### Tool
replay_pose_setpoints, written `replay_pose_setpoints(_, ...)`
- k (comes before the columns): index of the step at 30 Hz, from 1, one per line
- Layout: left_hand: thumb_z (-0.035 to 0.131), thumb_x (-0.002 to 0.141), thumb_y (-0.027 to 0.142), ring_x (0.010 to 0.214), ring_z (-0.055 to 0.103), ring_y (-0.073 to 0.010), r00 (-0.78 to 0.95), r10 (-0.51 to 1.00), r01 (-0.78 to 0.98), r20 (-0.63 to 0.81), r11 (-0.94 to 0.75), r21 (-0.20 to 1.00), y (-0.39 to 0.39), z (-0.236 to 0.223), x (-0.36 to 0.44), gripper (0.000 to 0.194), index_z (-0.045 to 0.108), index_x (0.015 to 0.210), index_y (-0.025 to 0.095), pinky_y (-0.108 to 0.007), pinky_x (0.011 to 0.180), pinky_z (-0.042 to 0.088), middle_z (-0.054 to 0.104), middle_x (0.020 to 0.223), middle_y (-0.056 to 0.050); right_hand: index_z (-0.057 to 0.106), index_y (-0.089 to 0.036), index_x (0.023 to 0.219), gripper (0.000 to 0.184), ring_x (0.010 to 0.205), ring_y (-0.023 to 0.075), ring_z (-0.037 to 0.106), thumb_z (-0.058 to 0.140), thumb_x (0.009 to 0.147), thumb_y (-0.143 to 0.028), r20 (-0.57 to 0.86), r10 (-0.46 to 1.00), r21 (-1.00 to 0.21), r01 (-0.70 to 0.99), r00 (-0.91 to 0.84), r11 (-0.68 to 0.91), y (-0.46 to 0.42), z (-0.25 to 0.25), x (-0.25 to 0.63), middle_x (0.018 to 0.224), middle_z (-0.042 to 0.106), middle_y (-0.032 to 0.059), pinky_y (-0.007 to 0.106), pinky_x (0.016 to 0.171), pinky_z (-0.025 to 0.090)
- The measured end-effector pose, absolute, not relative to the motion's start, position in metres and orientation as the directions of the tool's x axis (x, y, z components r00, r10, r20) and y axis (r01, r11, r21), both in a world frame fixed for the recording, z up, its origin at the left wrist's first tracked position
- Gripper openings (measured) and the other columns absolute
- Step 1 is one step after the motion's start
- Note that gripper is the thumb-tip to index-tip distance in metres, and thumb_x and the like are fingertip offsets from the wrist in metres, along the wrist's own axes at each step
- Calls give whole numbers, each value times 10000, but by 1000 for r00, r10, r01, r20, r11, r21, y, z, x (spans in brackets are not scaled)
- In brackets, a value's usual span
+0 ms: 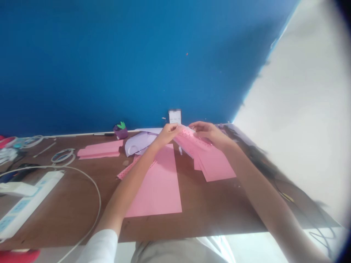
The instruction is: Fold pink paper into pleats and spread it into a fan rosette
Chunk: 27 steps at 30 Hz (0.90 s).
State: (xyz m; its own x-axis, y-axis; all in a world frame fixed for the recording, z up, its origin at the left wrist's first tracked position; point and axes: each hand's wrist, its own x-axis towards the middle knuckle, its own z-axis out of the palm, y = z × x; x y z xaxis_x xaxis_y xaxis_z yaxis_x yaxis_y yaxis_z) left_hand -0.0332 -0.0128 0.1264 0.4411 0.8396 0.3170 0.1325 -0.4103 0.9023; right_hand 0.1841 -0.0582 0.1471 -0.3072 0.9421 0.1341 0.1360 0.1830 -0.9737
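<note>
Both hands hold up a pink paper strip with small red marks (189, 136) above the back of the table. My left hand (169, 133) pinches its left end. Toward its right side, my right hand (210, 132) has its fingers closed on the upper edge. Under my left forearm lies a large pink sheet (161, 186), with another patterned pink strip (126, 171) partly hidden by the arm. Smaller pink sheets (216, 165) lie below my right hand. Behind my left wrist is a curled lilac paper (141, 141).
Folded pink paper (100, 149) lies at the left, near a purple pot with green leaves (121, 130) and a black pen (103, 134). A phone (174, 116) stands against the blue wall. A white power strip (30, 204) and a looping cable (99, 199) occupy the left side.
</note>
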Motion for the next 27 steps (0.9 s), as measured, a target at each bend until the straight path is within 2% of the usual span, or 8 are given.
replay_pose_setpoints(2,577,868,459,565,483,-98,503,818,155,281,-405,901,-15,135,-42,329,636,776,149,-198,516,354,518,635,3,670,-214,1089,397,608,88,489,723,704,-295,155,943,-970,133,-295,201,-61,151,184,815,599,0,246,554,390)
replay_pose_setpoints(5,599,860,433,551,457,-88,481,816,172,322,-448,878,-16,144,-49,303,631,753,152,-191,505,319,491,623,7,673,-215,1084,408,609,100,505,744,710,-363,170,947,-956,187,-273,225,-64,156,185,792,600,1,244,531,384)
replay_pose_setpoints(9,592,865,415,568,447,-88,351,853,133,387,-454,881,-13,144,-49,322,571,679,152,-197,526,319,470,622,8,692,-191,885,325,555,104,488,727,738,-479,162,968,-933,289,-194,214,-63,157,187,680,602,10,245,478,355)
replay_pose_setpoints(12,575,866,419,553,439,-88,327,885,91,331,-378,921,-10,141,-48,353,523,637,156,-204,527,321,469,610,8,645,-194,778,349,482,90,429,716,738,-533,190,977,-932,295,-94,210,-59,153,190,558,526,-13,233,421,312)
replay_pose_setpoints(15,553,866,453,545,456,-97,363,896,123,256,-318,940,-10,141,-51,359,518,653,166,-214,524,333,504,614,4,633,-188,764,370,459,80,414,721,732,-546,221,971,-917,318,-96,240,-56,151,191,536,515,-20,225,408,291)
replay_pose_setpoints(21,498,877,463,592,499,-114,398,892,189,216,-310,932,-15,153,-63,354,512,678,171,-239,584,384,537,631,3,674,-172,778,347,443,65,380,708,768,-516,262,953,-883,361,-149,299,-63,156,188,518,489,-29,230,424,266)
replay_pose_setpoints(27,461,880,376,644,489,-106,415,868,215,275,-387,897,-24,170,-69,306,493,661,165,-243,644,374,534,682,11,698,-177,829,354,454,67,372,662,801,-528,320,935,-862,361,-154,355,-67,160,186,549,493,-21,236,432,260)
